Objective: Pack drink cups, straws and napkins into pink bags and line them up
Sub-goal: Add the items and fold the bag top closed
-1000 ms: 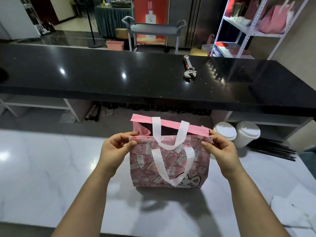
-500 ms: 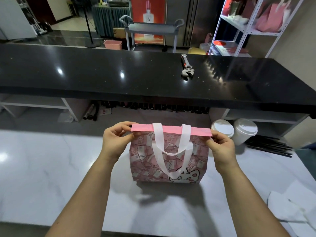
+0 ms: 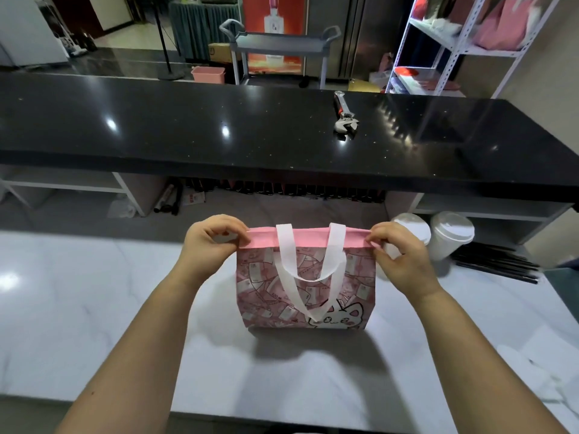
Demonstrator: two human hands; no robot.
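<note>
Both hands, left point(image 3: 209, 245) and right point(image 3: 402, 261), pinch the pink bag's point(image 3: 305, 296) top corners.

White marble-patterned counter point(image 3: 94, 308): one glossy slab with pale grey veining, ceiling lights mirrored on its left part. Standing or lying on it:
- One pink printed fabric bag point(image 3: 272, 296) with white strap handles and a cartoon cat low on the front. It is upright on its base near the middle, with the pink top band pressed flat.
- Two white paper cups with white lids point(image 3: 451, 236), upright and side by side at the far edge, just right of the bag. The left one is partly hidden.
- Several thin black straws point(image 3: 495, 264), lying flat just right of the cups.
- White paper napkins point(image 3: 545, 371), loosely heaped at the near right, well apart from the bag.

Beyond and higher, a black polished stone counter point(image 3: 188, 126) carries one silver adjustable wrench point(image 3: 344, 115), flat, right of centre.
</note>
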